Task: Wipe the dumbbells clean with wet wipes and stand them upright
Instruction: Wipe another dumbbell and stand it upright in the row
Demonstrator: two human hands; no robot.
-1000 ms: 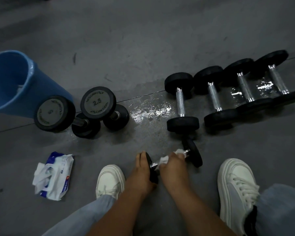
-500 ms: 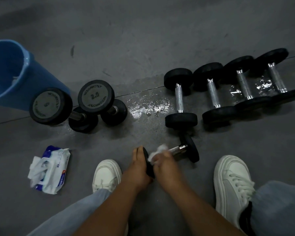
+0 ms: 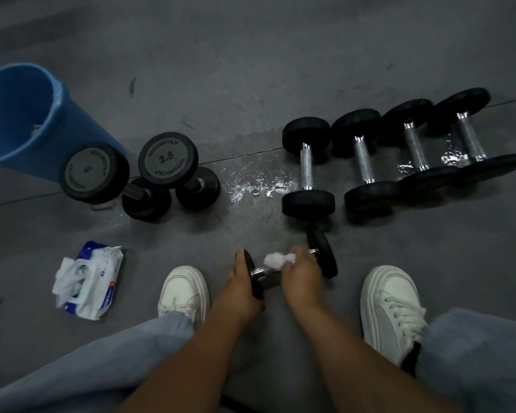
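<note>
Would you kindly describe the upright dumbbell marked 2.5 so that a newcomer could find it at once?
From the blue bucket at the floor's left edge, look just right to two dumbbells standing on end. The 2.5 dumbbell is the one farther from the bucket. Its top face plainly reads 2.5, its neighbour bears a fainter marking, and the row further right lies flat.

This looks like a gym. Black rubber-headed dumbbells with chrome handles lie in a row on the dark grey floor.
</note>
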